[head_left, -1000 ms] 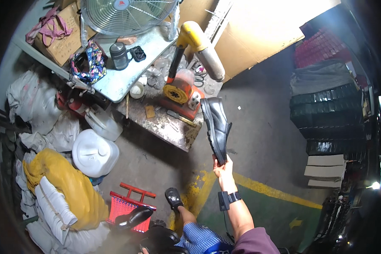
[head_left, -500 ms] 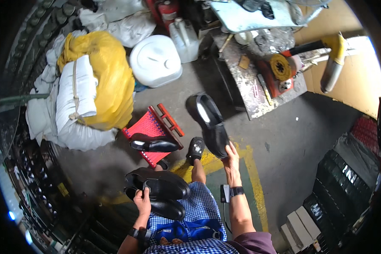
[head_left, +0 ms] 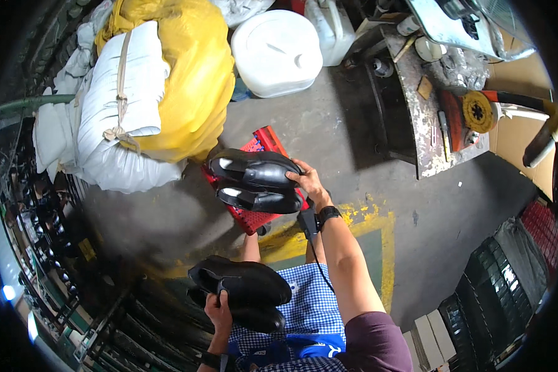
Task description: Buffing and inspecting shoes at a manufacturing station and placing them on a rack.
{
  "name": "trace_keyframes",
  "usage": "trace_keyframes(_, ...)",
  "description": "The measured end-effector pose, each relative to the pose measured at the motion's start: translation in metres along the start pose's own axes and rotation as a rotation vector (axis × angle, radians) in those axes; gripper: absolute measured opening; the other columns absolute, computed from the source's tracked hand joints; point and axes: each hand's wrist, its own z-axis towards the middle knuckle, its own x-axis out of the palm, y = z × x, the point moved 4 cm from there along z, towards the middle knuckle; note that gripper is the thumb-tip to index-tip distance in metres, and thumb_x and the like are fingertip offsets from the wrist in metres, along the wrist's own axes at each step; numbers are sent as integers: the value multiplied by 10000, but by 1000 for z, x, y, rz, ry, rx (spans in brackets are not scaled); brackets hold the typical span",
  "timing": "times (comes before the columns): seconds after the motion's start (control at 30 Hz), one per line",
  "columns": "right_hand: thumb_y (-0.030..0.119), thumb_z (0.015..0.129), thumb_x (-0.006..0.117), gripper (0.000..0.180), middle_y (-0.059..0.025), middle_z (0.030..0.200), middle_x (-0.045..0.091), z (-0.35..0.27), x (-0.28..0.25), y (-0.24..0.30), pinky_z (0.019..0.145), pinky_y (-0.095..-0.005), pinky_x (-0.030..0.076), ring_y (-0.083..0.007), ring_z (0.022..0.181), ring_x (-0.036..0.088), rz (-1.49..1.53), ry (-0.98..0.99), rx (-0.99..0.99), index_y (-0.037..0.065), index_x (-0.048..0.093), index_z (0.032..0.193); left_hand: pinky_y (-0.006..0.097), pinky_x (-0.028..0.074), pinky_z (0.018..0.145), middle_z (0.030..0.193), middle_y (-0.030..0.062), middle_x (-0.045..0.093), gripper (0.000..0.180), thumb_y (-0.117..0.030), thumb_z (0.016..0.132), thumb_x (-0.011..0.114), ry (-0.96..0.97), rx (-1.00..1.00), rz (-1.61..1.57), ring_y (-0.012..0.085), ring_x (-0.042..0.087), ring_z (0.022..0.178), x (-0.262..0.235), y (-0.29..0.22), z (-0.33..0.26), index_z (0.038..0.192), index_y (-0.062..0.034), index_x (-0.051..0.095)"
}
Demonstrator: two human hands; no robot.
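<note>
My right hand (head_left: 311, 184) grips the toe end of a black slip-on shoe (head_left: 254, 167), its thumb across the top. That shoe is over the red woven stool (head_left: 254, 221), close alongside another black shoe (head_left: 260, 201) with a pale insole. Whether the held shoe touches the seat cannot be made out. Near my lap, my left hand (head_left: 219, 312) is closed around a pair of black shoes (head_left: 248, 282), one above the other, thumb on the upper one. The fingers beneath that pair are hidden.
Wrapped white and yellow bundles (head_left: 192, 80) lie at the left. Behind the stool stands a white plastic container (head_left: 278, 53). A worn workbench (head_left: 425, 124) with a grinder-like tool (head_left: 474, 115) is at the right. Racks of shoes (head_left: 49, 248) line the left; dark stacked trays (head_left: 496, 279) stand lower right.
My right hand has swung left with its shoe, from over the floor to the stool, beside the shoe there. My left hand still holds its pair. The view has shifted.
</note>
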Motion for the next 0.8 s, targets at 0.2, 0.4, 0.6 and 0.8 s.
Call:
trace_keyframes(0.2, 468, 595, 739, 1034, -216, 1277, 353, -7, -9, -35, 977, -400, 272, -304, 1154, 378, -214, -112, 200, 21, 189, 1348, 279, 181, 449, 564, -32, 226, 406, -198, 846, 543, -34, -162, -67, 63, 211, 510, -11, 39, 8, 565, -67, 281)
trace_keyframes(0.4, 367, 587, 752, 915, -252, 1242, 379, -44, -2, -93, 989, -373, 296, -354, 1159, 381, -908, -175, -65, -66, 297, 1253, 280, 199, 434, 538, -49, 254, 347, -202, 855, 518, 0, -165, -62, 56, 234, 496, -4, 34, 17, 586, -54, 356)
trace_keyframes(0.6, 245, 553, 788, 738, -184, 995, 518, -88, 22, -110, 837, -409, 393, -340, 1022, 471, -869, -345, -89, 24, 376, 1124, 251, 279, 447, 552, -25, 416, 260, -190, 845, 517, -24, -137, -56, 61, 336, 504, -2, 33, 16, 669, 0, 497)
trace_keyframes(0.8, 219, 599, 761, 593, -184, 891, 567, -157, 26, -102, 745, -386, 442, -327, 846, 573, -563, -225, 31, 58, 357, 1002, 245, 348, 504, 605, 20, 473, 216, -104, 825, 544, 2, -188, -70, 73, 426, 553, 2, 20, 8, 664, 36, 513)
